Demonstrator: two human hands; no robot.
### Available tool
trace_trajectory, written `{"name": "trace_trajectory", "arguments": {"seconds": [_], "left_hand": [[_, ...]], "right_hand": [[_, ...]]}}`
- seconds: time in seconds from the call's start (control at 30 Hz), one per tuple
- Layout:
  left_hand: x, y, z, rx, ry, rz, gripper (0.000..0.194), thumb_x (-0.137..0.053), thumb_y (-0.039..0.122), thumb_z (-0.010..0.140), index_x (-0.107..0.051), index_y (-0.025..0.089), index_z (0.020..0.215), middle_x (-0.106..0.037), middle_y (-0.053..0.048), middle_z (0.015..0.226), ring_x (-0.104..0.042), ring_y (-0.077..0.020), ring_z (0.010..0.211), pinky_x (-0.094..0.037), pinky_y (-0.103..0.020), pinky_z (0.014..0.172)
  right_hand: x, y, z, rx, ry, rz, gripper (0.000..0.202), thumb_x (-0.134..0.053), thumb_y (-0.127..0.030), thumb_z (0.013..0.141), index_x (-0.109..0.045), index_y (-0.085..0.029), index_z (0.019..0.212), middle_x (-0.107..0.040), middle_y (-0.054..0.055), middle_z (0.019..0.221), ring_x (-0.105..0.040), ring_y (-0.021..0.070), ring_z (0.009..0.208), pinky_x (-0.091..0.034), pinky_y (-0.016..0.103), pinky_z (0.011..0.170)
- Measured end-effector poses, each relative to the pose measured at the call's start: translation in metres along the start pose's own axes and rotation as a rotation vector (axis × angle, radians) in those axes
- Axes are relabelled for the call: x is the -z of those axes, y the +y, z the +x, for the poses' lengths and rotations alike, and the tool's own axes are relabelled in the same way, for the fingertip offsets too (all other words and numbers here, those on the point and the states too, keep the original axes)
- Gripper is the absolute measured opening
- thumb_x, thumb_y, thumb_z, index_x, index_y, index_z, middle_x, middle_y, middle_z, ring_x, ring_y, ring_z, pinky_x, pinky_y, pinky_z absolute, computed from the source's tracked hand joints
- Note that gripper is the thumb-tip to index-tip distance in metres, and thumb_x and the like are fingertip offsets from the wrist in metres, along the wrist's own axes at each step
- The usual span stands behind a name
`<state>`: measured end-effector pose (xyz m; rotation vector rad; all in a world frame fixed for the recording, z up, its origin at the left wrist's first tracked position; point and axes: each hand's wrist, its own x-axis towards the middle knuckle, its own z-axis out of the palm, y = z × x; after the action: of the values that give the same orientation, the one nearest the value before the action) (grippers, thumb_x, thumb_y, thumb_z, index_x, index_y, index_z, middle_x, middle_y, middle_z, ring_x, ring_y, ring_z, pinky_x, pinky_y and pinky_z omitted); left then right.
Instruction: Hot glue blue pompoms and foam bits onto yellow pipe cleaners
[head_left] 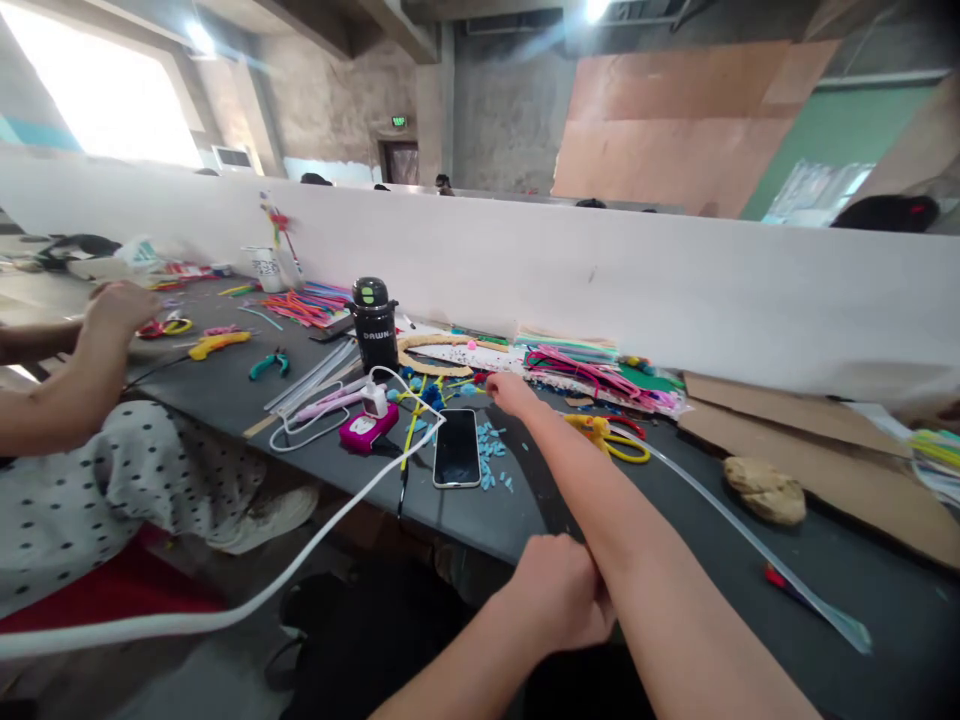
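My right hand [514,393] reaches across the table with its fingers closed, beside yellow fuzzy stems [409,432] with dark blue tufts [431,393]. Whatever it pinches, if anything, is hidden. Closer to me, my left hand [562,590] is curled into a fist under my right forearm, at the table's front edge; its inner side is out of sight. A phone [457,450] with a dark screen lies between the hands and the stems, and small light-blue pieces [491,455] are scattered along its right side. Right of my right wrist are a yellow glue gun [591,430] and yellow-handled scissors [630,452].
A black bottle [375,330] stands behind a magenta power socket [367,428]. A white cable [322,545] crosses the front edge. Pink stems [592,375], cardboard [787,440] and a tan lump [763,490] lie rightward. At left, another person's hand [124,300] is raised near teal pliers [268,365].
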<state>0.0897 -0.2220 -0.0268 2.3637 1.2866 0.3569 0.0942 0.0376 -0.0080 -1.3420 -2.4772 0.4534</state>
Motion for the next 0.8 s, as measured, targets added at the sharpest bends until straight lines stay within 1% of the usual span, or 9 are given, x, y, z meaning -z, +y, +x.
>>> {"name": "trace_trajectory", "arguments": {"seconds": [0.03, 0.1, 0.2, 0.33, 0.47, 0.53, 0.6, 0.7, 0.8], "left_hand": [[-0.005, 0.0, 0.001, -0.039, -0.036, 0.019, 0.028, -0.051, 0.039, 0.079, -0.068, 0.021, 0.091, -0.074, -0.014, 0.089, -0.07, -0.0361, 0.08, -0.053, -0.044, 0.067], [-0.011, 0.0, 0.002, -0.102, -0.071, -0.007, 0.031, -0.053, 0.04, 0.078, -0.068, 0.023, 0.098, -0.074, -0.013, 0.096, -0.07, -0.0374, 0.088, -0.055, -0.045, 0.07], [-0.01, -0.002, 0.002, -0.149, -0.061, -0.048, 0.033, -0.052, 0.039, 0.079, -0.067, 0.028, 0.105, -0.073, -0.011, 0.106, -0.068, -0.0392, 0.097, -0.056, -0.047, 0.072], [-0.003, -0.001, 0.0, -0.125, -0.097, -0.044, 0.032, -0.052, 0.041, 0.079, -0.068, 0.026, 0.102, -0.073, -0.013, 0.103, -0.07, -0.0392, 0.092, -0.056, -0.047, 0.07], [-0.009, 0.003, 0.0, -0.138, -0.062, 0.044, 0.028, -0.051, 0.039, 0.08, -0.069, 0.021, 0.092, -0.074, -0.014, 0.087, -0.071, -0.0359, 0.079, -0.055, -0.045, 0.068], [-0.013, 0.006, 0.0, -0.164, -0.047, 0.035, 0.028, -0.05, 0.038, 0.081, -0.069, 0.021, 0.094, -0.074, -0.014, 0.088, -0.071, -0.0352, 0.08, -0.055, -0.044, 0.068], [-0.013, 0.008, -0.001, -0.181, -0.054, -0.009, 0.03, -0.051, 0.038, 0.081, -0.069, 0.024, 0.1, -0.074, -0.012, 0.096, -0.071, -0.0359, 0.087, -0.055, -0.043, 0.069], [-0.005, 0.008, 0.0, -0.152, -0.086, -0.043, 0.034, -0.05, 0.04, 0.08, -0.068, 0.027, 0.106, -0.073, -0.012, 0.106, -0.069, -0.0386, 0.096, -0.055, -0.044, 0.071], [0.006, 0.004, 0.001, -0.048, -0.116, -0.02, 0.035, -0.049, 0.044, 0.079, -0.07, 0.025, 0.099, -0.073, -0.013, 0.104, -0.069, -0.0413, 0.094, -0.054, -0.047, 0.071]], "right_hand": [[-0.005, 0.0, 0.006, 0.021, -0.019, -0.048, 0.033, -0.058, -0.033, 0.094, -0.057, -0.017, 0.123, -0.059, 0.01, 0.124, -0.062, 0.022, 0.104, -0.054, 0.043, 0.087], [-0.013, 0.001, 0.015, 0.06, -0.046, -0.127, 0.033, -0.058, -0.033, 0.094, -0.057, -0.017, 0.123, -0.059, 0.01, 0.124, -0.062, 0.022, 0.104, -0.054, 0.043, 0.087], [-0.021, 0.002, 0.023, 0.095, -0.057, -0.211, 0.033, -0.058, -0.033, 0.094, -0.058, -0.017, 0.123, -0.059, 0.01, 0.124, -0.062, 0.0219, 0.104, -0.054, 0.043, 0.087], [-0.021, 0.005, 0.028, 0.089, -0.018, -0.279, 0.033, -0.058, -0.033, 0.094, -0.058, -0.017, 0.123, -0.059, 0.01, 0.124, -0.062, 0.0219, 0.104, -0.054, 0.042, 0.087], [-0.014, 0.005, 0.02, 0.106, 0.003, -0.312, 0.032, -0.058, -0.033, 0.094, -0.058, -0.017, 0.122, -0.059, 0.01, 0.125, -0.062, 0.0217, 0.104, -0.054, 0.042, 0.088], [-0.013, 0.002, 0.014, 0.136, -0.012, -0.319, 0.031, -0.057, -0.033, 0.095, -0.058, -0.018, 0.122, -0.059, 0.01, 0.125, -0.062, 0.0214, 0.104, -0.054, 0.042, 0.088], [-0.014, -0.001, 0.01, 0.152, -0.037, -0.329, 0.03, -0.057, -0.033, 0.095, -0.058, -0.019, 0.122, -0.059, 0.01, 0.125, -0.062, 0.0212, 0.105, -0.054, 0.042, 0.088], [-0.015, -0.005, 0.013, 0.144, -0.066, -0.353, 0.031, -0.057, -0.033, 0.095, -0.058, -0.019, 0.122, -0.059, 0.01, 0.125, -0.062, 0.0214, 0.105, -0.054, 0.041, 0.088], [-0.014, -0.006, 0.019, 0.121, -0.068, -0.365, 0.032, -0.058, -0.033, 0.094, -0.058, -0.018, 0.122, -0.059, 0.01, 0.125, -0.062, 0.0216, 0.105, -0.054, 0.042, 0.087]]}}
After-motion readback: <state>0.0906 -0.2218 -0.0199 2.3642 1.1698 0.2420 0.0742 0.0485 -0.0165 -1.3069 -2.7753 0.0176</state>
